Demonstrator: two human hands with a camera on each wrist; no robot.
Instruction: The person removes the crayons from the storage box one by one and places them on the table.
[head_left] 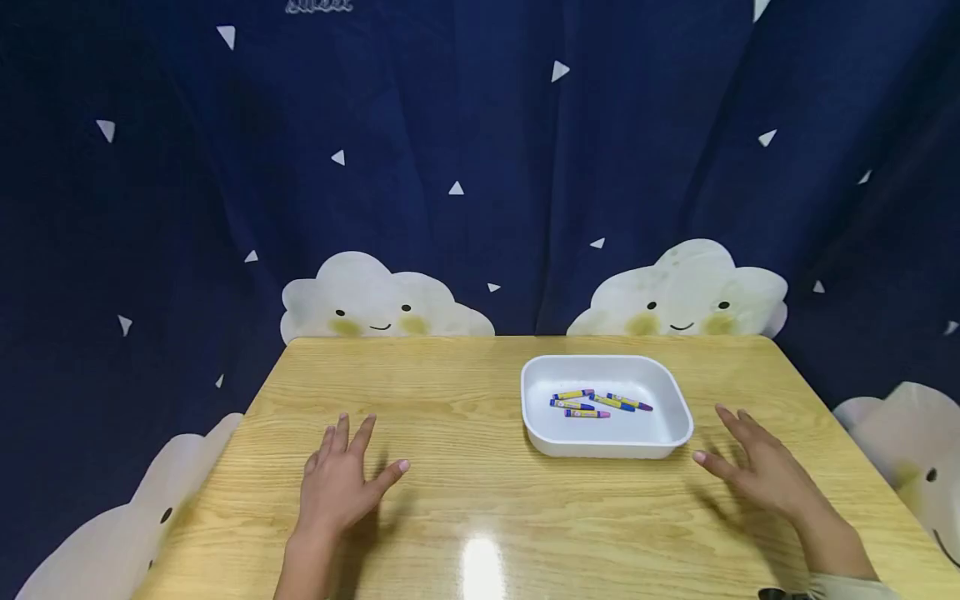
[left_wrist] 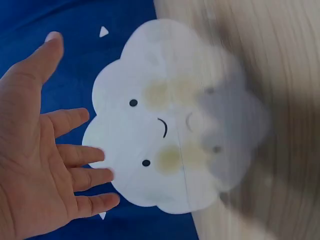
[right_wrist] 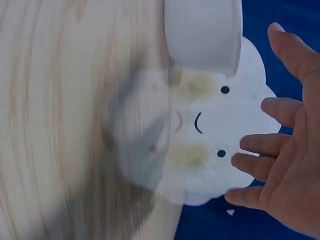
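Observation:
A white plastic tray point(head_left: 607, 451) stands right of the middle on the wooden table, with several crayons point(head_left: 587, 414) lying loose inside. They have yellow wrappers with blue, pink and purple ends. Fingers spread, my left hand point(head_left: 337, 483) hovers over the left part of the table and holds nothing. My right hand point(head_left: 768, 471) is held just right of the tray, its thumb and fingers apart and bare of any object. In the right wrist view, the tray's outer wall point(right_wrist: 202, 37) shows at the top, beyond the fingertips.
The glossy wooden table point(head_left: 442, 500) reflects a bright light near its front. A dark blue curtain point(head_left: 465, 108) with white triangles and smiling clouds hangs behind the table's far edge and along both sides.

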